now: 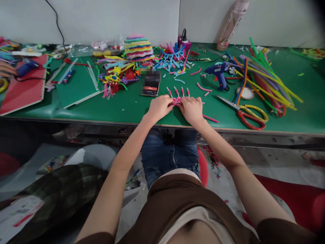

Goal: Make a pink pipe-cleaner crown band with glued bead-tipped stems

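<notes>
Both hands meet at the front edge of the green table (132,105). My left hand (159,107) and my right hand (191,109) are closed in a pinch on a small pink pipe-cleaner piece (177,99). Several short pink prongs with pale tips stick up from it toward the far side. The fingertips are curled round the piece and hide its base. A loose pink pipe-cleaner bit (210,118) lies by my right wrist.
A phone (150,87) lies just beyond the hands. Red and yellow scissors (245,112), a blue glue gun (218,73) and long coloured pipe cleaners (264,79) lie to the right. Finished colourful pieces (127,64) and green boards (76,84) sit left. Another person's hand (6,69) is at far left.
</notes>
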{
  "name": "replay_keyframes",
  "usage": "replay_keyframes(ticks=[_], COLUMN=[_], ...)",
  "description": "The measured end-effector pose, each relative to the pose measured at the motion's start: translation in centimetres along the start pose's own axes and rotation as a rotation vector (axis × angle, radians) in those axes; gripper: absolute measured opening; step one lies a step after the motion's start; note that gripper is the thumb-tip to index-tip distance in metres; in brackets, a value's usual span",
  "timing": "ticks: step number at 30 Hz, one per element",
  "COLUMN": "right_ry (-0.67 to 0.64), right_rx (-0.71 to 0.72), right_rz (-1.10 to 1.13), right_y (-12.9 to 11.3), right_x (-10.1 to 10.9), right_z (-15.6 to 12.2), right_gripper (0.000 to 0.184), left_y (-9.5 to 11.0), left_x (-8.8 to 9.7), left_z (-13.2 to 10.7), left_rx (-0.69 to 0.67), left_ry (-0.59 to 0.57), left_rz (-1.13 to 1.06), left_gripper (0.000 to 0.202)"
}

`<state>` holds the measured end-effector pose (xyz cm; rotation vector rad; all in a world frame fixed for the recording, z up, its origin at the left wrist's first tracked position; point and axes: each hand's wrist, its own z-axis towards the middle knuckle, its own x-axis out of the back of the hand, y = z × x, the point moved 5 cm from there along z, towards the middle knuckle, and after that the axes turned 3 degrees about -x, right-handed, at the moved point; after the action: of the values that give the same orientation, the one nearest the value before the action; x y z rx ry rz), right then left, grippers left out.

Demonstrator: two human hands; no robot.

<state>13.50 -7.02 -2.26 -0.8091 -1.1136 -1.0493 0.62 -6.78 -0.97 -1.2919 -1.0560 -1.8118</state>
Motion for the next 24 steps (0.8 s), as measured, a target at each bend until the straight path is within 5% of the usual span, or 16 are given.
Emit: replay_keyframes(ticks=[12,20,24], right_ry=[-0.035,0.113,0.060], right_rx=[-0.165,-0.170,-0.113], right_rz=[0.030,0.038,0.029], right_y=[0.0,4.9,6.6], right_x=[1.7,2.0,1.8], right_z=[1.5,-2.0,-1.5], right_gripper=[0.023,0.027,0.030], left_y=[-0.3,0.3,0.4], left_x=[0.2,1.2,1.0], left_z=[0.4,0.1,0.7], left_rx=[0.042,0.020,-0.038], left_ry=[-0.034,0.167,0.131], left_rz=[-0.032,-0.165,-0.116], left_gripper=[0.011,0.017,0.020])
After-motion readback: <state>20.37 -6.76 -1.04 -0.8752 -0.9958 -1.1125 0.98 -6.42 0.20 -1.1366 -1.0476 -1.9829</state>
